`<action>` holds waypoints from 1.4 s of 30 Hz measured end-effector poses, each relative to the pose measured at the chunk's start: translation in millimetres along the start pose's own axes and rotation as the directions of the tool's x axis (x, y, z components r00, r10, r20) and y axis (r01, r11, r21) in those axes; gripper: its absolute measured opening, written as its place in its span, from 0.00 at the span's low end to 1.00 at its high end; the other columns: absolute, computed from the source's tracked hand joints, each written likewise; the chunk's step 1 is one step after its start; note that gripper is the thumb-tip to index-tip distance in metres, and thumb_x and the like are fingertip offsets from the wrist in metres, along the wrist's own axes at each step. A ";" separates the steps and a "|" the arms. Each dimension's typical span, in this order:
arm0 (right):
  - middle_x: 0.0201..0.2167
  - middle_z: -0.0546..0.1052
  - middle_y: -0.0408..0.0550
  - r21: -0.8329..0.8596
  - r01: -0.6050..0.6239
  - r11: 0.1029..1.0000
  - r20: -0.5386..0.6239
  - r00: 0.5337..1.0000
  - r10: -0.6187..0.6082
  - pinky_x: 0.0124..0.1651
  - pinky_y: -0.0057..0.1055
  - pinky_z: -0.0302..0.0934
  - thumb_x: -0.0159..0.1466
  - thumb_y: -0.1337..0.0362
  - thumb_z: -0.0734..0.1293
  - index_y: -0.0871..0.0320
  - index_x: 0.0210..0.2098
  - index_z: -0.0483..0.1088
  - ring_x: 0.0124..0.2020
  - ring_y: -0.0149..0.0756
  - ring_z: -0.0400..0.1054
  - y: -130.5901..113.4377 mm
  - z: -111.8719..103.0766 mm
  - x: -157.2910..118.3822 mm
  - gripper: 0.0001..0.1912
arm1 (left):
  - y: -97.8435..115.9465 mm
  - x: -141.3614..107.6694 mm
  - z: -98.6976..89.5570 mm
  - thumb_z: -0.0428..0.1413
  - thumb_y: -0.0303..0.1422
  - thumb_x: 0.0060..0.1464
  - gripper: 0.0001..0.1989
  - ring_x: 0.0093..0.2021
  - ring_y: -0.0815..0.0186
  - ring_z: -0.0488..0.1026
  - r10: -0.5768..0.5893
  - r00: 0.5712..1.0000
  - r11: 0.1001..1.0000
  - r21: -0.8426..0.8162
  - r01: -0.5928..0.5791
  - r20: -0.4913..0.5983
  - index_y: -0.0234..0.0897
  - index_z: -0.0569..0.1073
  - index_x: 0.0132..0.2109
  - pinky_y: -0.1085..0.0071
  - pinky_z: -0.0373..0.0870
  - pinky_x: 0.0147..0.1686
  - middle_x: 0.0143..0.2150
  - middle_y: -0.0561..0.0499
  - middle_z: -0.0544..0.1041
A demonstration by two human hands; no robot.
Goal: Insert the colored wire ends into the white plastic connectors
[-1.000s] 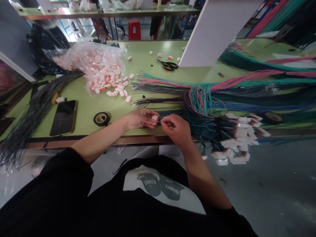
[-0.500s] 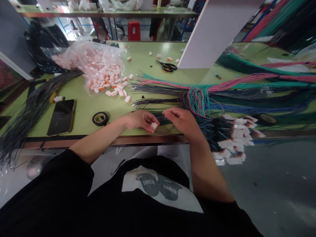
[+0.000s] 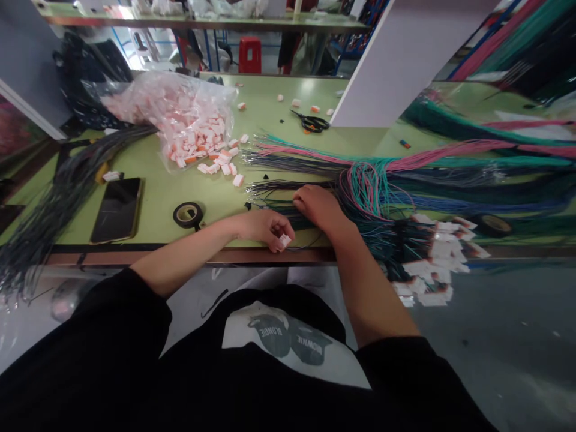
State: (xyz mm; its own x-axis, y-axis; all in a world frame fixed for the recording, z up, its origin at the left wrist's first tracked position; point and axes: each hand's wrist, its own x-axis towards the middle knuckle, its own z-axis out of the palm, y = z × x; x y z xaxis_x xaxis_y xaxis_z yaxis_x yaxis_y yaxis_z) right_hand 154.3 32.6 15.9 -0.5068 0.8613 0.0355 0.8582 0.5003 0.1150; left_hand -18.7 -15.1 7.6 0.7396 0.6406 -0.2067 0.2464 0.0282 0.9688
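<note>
Between the thumb and fingers of my left hand (image 3: 266,229) is a small white connector (image 3: 284,240), held close to the table's front edge. My right hand (image 3: 317,205) rests over the dark wires (image 3: 292,187), its fingers curled down; what they pinch, if anything, is hidden. Thin wires trail from the connector side toward the right. Pink and green wires (image 3: 366,186) lie looped just beyond my right hand. A pile of white and orange connectors (image 3: 204,141) spills from a clear plastic bag (image 3: 153,99).
Black tape roll (image 3: 188,214) and phone (image 3: 117,210) lie left of my hands; scissors (image 3: 315,123) are behind the wires. Bundled wires with white connectors (image 3: 438,255) hang over the front edge at right. A white post (image 3: 382,66) stands at the back.
My right hand has moved left and back onto the dark wires, and its fingers have curled. My left hand, still with the connector, is slightly lower. The view has shifted slightly.
</note>
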 end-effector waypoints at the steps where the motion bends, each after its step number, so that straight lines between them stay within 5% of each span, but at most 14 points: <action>1: 0.40 0.75 0.56 0.001 0.035 0.999 0.007 0.999 -0.035 0.37 0.30 0.56 0.61 0.68 0.57 0.61 0.37 0.73 0.41 0.40 0.68 -0.1 -1.2 0.4 0.13 | 0.3 0.0 -0.1 0.60 0.22 0.36 0.12 0.24 0.74 0.69 -0.006 1.000 1.000 0.001 0.006 0.002 0.34 0.74 0.34 0.76 0.65 0.28 0.24 0.56 0.72; 8: 0.37 0.76 0.56 -0.041 0.068 0.997 0.019 0.998 -0.067 0.31 0.31 0.53 0.57 0.71 0.59 0.61 0.34 0.73 0.35 0.39 0.68 -2.4 -9.2 4.9 0.11 | 0.8 -0.7 -0.4 0.60 0.21 0.36 0.12 0.26 0.71 0.71 -0.011 1.000 1.000 -0.006 0.011 -0.014 0.33 0.75 0.34 0.73 0.67 0.31 0.25 0.54 0.73; 16: 0.31 0.77 0.48 0.384 -0.095 0.918 -0.223 0.956 0.193 0.32 0.30 0.55 0.54 0.68 0.59 0.58 0.36 0.72 0.31 0.36 0.67 17.5 -5.5 3.3 0.13 | -3.7 3.4 0.0 0.63 0.23 0.35 0.13 0.26 0.73 0.71 -0.045 0.998 0.973 -0.224 0.056 0.055 0.33 0.72 0.33 0.74 0.69 0.29 0.25 0.55 0.73; 21: 0.33 0.78 0.47 0.438 0.060 0.897 -0.115 0.993 -0.010 0.35 0.29 0.57 0.56 0.67 0.60 0.56 0.33 0.74 0.35 0.36 0.69 9.9 -10.1 -2.5 0.11 | -5.8 5.0 -3.3 0.65 0.25 0.34 0.18 0.28 0.74 0.71 -0.082 0.996 0.900 -0.431 0.061 -0.029 0.31 0.71 0.36 0.72 0.71 0.32 0.27 0.54 0.73; 23: 0.29 0.77 0.50 0.303 -0.085 0.949 -0.088 0.989 0.116 0.34 0.31 0.56 0.55 0.68 0.60 0.57 0.26 0.74 0.33 0.39 0.69 12.2 -14.2 -8.7 0.10 | -5.2 4.6 -5.3 0.66 0.25 0.34 0.18 0.29 0.74 0.71 -0.094 0.994 0.871 -0.488 0.056 -0.055 0.31 0.71 0.36 0.72 0.72 0.33 0.28 0.54 0.73; 26: 0.25 0.76 0.50 0.304 -0.244 0.921 -0.229 0.920 0.319 0.32 0.33 0.56 0.55 0.69 0.61 0.57 0.24 0.73 0.30 0.40 0.68 18.8 -23.6 -21.0 0.10 | -3.9 4.1 -7.2 0.65 0.23 0.36 0.17 0.29 0.74 0.71 -0.100 0.993 0.844 -0.534 0.051 -0.063 0.30 0.70 0.37 0.71 0.72 0.34 0.29 0.54 0.73; 31: 0.29 0.77 0.43 0.652 0.166 0.739 -0.270 0.963 0.022 0.33 0.28 0.59 0.56 0.63 0.62 0.55 0.31 0.74 0.30 0.33 0.68 0.2 -30.9 -38.6 0.09 | -3.5 4.4 -6.3 0.62 0.19 0.39 0.15 0.29 0.74 0.72 -0.086 0.990 0.803 -0.596 0.003 -0.111 0.30 0.69 0.37 0.71 0.72 0.36 0.28 0.55 0.72; 33: 0.29 0.77 0.43 0.731 0.238 0.639 -0.259 0.964 -0.062 0.33 0.28 0.59 0.56 0.61 0.62 0.56 0.30 0.74 0.30 0.32 0.68 -11.5 -26.8 -43.0 0.10 | -3.8 4.6 -6.0 0.61 0.18 0.39 0.16 0.29 0.74 0.72 -0.086 0.988 0.790 -0.613 -0.013 -0.131 0.30 0.68 0.37 0.72 0.71 0.36 0.29 0.55 0.73; 36: 0.27 0.77 0.43 0.784 0.224 0.579 -0.277 0.961 0.002 0.33 0.27 0.59 0.56 0.61 0.62 0.57 0.28 0.73 0.29 0.31 0.68 -17.0 -18.7 -49.6 0.09 | -4.1 5.0 -6.8 0.62 0.19 0.39 0.16 0.29 0.75 0.72 -0.063 0.991 0.782 -0.623 -0.027 -0.122 0.31 0.69 0.38 0.73 0.72 0.36 0.29 0.55 0.73; 42: 0.22 0.74 0.42 0.739 0.077 0.669 -0.275 0.941 0.195 0.31 0.28 0.58 0.53 0.65 0.62 0.57 0.22 0.70 0.27 0.31 0.66 -9.8 -12.9 -64.3 0.06 | -2.8 4.3 -8.0 0.63 0.20 0.38 0.16 0.28 0.75 0.71 -0.012 0.993 0.799 -0.597 -0.063 -0.121 0.31 0.69 0.37 0.72 0.72 0.36 0.28 0.55 0.73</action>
State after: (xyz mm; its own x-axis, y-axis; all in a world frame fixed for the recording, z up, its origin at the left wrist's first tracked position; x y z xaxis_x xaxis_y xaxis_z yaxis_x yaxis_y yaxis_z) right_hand 177.4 -28.8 25.2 -0.3320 0.8839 0.3293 0.5951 0.4671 -0.6540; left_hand -21.2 -6.3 5.1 0.6552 0.7285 -0.2000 -0.2241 0.4403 0.8694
